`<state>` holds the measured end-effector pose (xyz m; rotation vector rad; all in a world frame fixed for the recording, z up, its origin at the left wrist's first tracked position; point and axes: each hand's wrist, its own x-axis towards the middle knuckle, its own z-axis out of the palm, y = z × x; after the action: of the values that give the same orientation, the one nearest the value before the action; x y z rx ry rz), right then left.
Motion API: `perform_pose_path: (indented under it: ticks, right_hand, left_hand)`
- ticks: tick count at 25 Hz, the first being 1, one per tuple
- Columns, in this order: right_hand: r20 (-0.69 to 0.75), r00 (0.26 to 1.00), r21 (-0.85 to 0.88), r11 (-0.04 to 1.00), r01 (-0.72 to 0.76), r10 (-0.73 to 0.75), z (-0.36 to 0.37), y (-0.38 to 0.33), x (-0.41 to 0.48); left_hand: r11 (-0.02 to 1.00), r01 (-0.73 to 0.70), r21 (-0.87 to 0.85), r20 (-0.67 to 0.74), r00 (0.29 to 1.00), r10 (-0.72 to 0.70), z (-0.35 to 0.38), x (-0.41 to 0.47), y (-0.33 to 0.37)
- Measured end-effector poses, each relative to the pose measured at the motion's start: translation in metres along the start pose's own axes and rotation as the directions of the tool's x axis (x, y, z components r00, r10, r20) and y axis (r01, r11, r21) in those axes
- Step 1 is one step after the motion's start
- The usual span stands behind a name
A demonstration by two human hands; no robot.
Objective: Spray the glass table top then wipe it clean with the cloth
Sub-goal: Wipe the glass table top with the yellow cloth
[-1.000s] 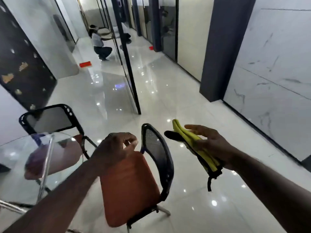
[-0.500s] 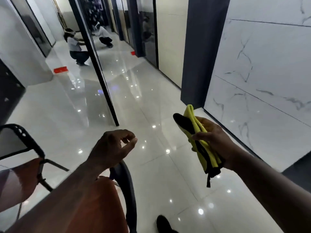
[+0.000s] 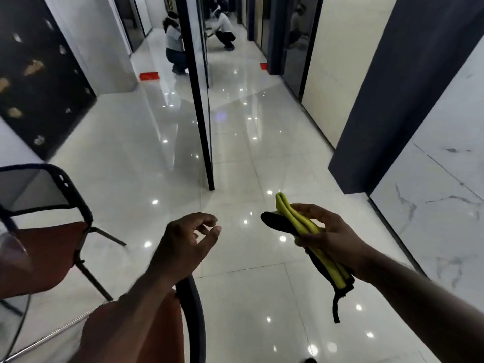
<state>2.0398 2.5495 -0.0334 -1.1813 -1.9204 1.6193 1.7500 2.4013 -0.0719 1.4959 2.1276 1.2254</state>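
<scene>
My right hand (image 3: pixel 332 233) holds a folded yellow and black cloth (image 3: pixel 309 237). My left hand (image 3: pixel 187 244) is empty, fingers loosely curled.

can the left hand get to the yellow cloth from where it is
Probably yes. The left hand is empty, fingers loosely curled, and only open air separates it from the yellow cloth held in the right hand.
</scene>
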Motion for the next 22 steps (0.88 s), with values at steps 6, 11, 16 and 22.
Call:
perform_pose_path:
  ticks: [6, 11, 16, 22]
  right_hand:
    - [0.229, 0.964, 0.042, 0.991, 0.128, -0.134, -0.004, -0.017, 0.151]
    - [0.423, 0.876, 0.007, 0.968, 0.251, -0.231, 0.001, -0.038, 0.256]
    - [0.646, 0.721, -0.030, 0.937, 0.349, -0.248, 0.049, -0.068, 0.338]
    - [0.803, 0.543, -0.033, 0.890, 0.454, -0.247, 0.177, -0.094, 0.447]
  left_hand:
    - [0.973, 0.185, 0.135, -0.134, 0.977, -0.167, -0.003, 0.056, -0.025]
    - [0.911, 0.360, 0.202, -0.260, 0.916, -0.304, -0.015, 0.085, -0.022]
    - [0.816, 0.548, 0.182, -0.493, 0.769, -0.406, -0.025, 0.087, -0.027]
    - [0.694, 0.720, -0.028, -0.669, 0.502, -0.548, -0.031, 0.093, -0.102]
